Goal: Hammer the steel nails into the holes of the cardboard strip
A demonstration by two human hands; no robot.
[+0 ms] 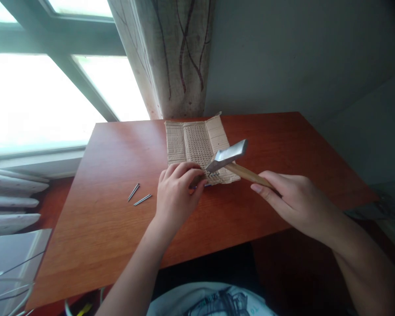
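My right hand [287,193] is closed around the wooden handle of a hammer [230,153]. Its metal head hovers just right of my left fingertips, over the near end of a folded-open piece of cardboard [176,142]. Rows of small holes cover the cardboard's middle panel. My left hand [177,186] rests at the near left edge of the cardboard, thumb and fingers curled together; what they pinch is hidden. Short nails [213,175] show in the cardboard beside these fingertips, under the hammer head.
Several loose nails [142,200] lie on the reddish-brown wooden table [112,237], left of my left hand. A patterned curtain [180,57] hangs behind the table's far edge, next to a bright window [29,96]. Cables [16,285] run at the lower left, beside the table.
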